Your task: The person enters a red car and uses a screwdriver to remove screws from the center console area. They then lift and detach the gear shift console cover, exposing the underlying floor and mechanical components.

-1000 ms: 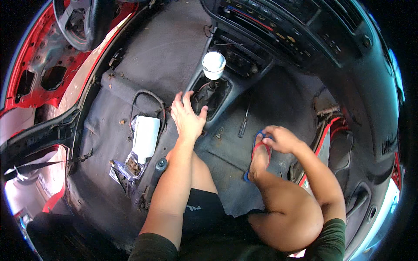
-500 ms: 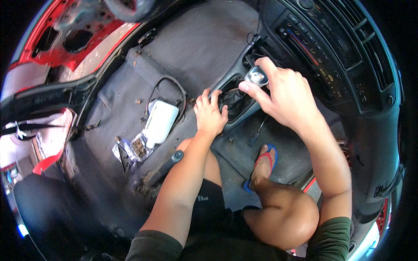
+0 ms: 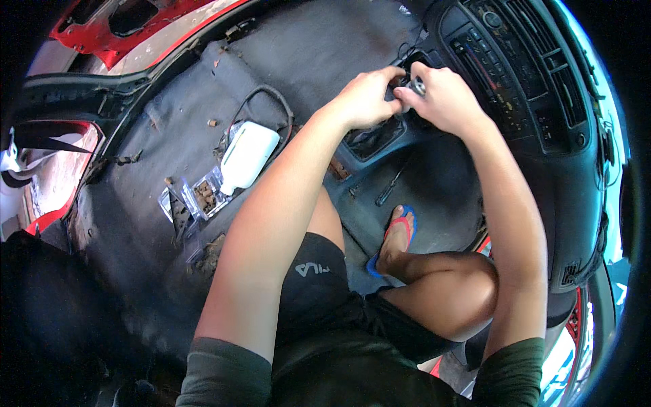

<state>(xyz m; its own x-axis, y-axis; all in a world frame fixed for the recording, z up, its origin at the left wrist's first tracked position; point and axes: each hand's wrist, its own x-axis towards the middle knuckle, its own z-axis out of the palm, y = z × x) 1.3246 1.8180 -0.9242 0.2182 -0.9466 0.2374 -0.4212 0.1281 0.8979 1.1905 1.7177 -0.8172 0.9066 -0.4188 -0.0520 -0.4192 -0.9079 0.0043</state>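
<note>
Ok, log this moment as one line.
right hand: closed around gear knob | left hand: beside it, contact unclear | car floor: white bottle, screwdriver

Silvery gear knob (image 3: 419, 87), white bottle (image 3: 251, 154), black shorts (image 3: 313, 281), blue sandal (image 3: 414, 227) (its strap (image 3: 409, 222) pinkish red), red panel (image 3: 98, 34), dark grey floor (image 3: 434, 183)

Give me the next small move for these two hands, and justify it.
Probably the left hand should close in to steady the silvery gear knob: the right hand is curled around that knob, and the left thumb and fingers are bent right beside it. Whether the left fingers touch it is hard to tell.
</note>
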